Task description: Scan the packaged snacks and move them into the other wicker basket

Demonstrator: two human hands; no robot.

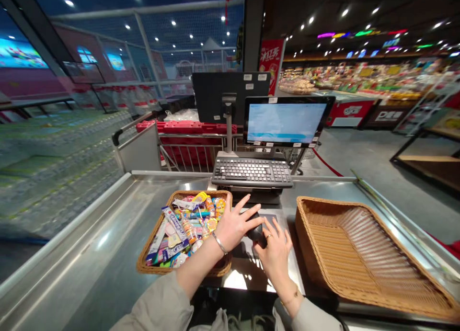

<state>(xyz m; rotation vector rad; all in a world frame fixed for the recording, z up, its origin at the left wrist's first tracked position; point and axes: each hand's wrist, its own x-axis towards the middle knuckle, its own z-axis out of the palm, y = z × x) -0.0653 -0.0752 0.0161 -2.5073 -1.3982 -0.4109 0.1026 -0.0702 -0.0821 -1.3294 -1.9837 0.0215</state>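
My left hand [236,223] hovers with fingers spread at the right rim of a wicker basket [155,235] packed with several colourful snack and sweet packets [187,228]. It holds nothing, and a thin bracelet circles its wrist. My right hand [276,247] lies just right of it, fingers curled over a small dark object [256,232] on the steel counter; I cannot make out what the object is. An empty wicker basket [359,254] sits to the right of my right hand.
A grey keyboard [252,172] and a lit checkout screen [286,122] stand behind the hands. The steel counter [108,245] has raised side rails. Red shopping baskets [187,127] sit beyond a metal barrier. Shop shelves fill the far right.
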